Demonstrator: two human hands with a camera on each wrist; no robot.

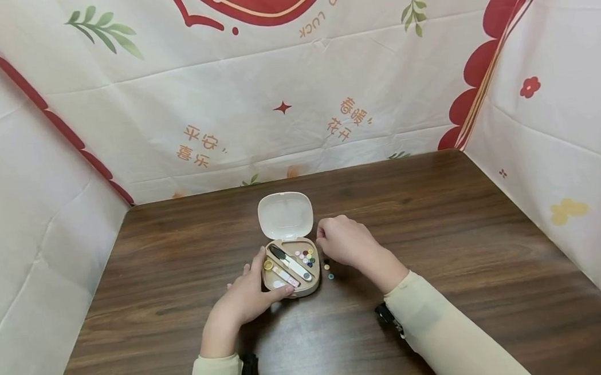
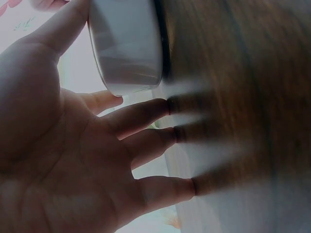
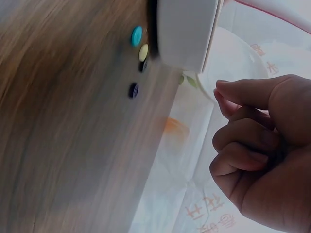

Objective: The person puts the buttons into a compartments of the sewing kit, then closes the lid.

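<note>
A small cream sewing kit (image 1: 315, 287) lies with its white lid (image 1: 285, 214) raised at the back. Its compartments hold a thread snip (image 1: 295, 266) with a black end, a gold ring-like thimble (image 1: 268, 264), a pink-and-white piece (image 1: 285, 275) and several coloured buttons (image 1: 305, 258). My left hand (image 1: 245, 297) holds the case between thumb and index finger, the other fingertips down on the table. To the right of the case, my right hand (image 1: 347, 239) is raised with curled fingers, thumb tip by the index finger. Nothing shows in its grip; the inside of the palm is hidden.
On the wood table (image 1: 180, 246), beside the case's right wall, lie a teal button (image 3: 136, 36), a pale yellow button (image 3: 143, 52) and dark buttons (image 3: 134, 90). A printed white cloth (image 1: 254, 98) hangs behind the table's back edge and along both sides.
</note>
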